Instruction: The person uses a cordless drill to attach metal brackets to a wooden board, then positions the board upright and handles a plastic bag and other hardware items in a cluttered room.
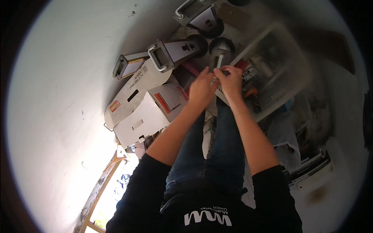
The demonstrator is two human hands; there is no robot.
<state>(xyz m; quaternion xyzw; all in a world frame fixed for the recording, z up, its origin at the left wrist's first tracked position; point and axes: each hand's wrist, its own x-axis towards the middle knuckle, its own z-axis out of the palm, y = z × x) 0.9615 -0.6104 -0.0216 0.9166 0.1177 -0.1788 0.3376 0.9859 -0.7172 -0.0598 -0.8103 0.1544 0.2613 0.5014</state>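
Observation:
My left hand point(203, 88) and my right hand point(232, 82) meet at the upper middle, fingertips almost touching. Both are closed in a pinch around something small and dark, too small to name and mostly hidden by the fingers. A thin pale strip point(220, 60) shows just beyond the fingertips; whether it is held cannot be told. To the right of my right hand stands a white plastic crate point(268, 113). Inside it lies an orange and black tool point(251, 93) among other small items.
White cardboard boxes point(142, 116) with red labels lean at the left. Behind them stand tapered lantern-like housings point(176, 52) with white handles, one near the wall point(58, 77). A clear plastic bag point(285, 134) hangs at the right. Lower left is a bright opening point(112, 194).

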